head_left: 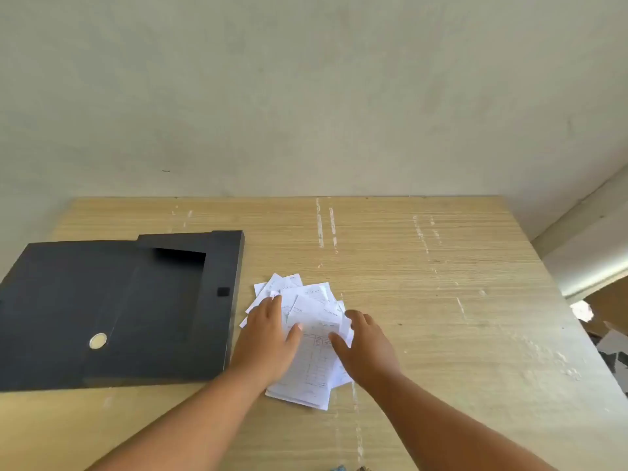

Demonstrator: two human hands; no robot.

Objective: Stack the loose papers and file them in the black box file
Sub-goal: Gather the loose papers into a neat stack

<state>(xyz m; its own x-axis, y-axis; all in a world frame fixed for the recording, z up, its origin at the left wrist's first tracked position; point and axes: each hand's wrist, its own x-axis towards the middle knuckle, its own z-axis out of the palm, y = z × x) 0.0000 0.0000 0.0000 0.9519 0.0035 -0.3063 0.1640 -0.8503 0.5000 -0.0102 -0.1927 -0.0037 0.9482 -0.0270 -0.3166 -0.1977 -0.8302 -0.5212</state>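
A loose heap of white printed papers (312,355) lies fanned out on the wooden table, just right of the black box file (112,307). The box file lies flat and open, its lid folded out to the left, with a round metal ring on it. My left hand (266,338) rests palm down on the left side of the heap, fingers spread. My right hand (365,345) lies on the right side of the heap, fingers apart and curled a little. Neither hand has lifted a sheet.
The light wooden table (441,283) stands against a plain grey wall. Its right edge runs diagonally down the right side of the view, with floor clutter (608,341) beyond it. Bare tabletop stretches behind and right of the papers.
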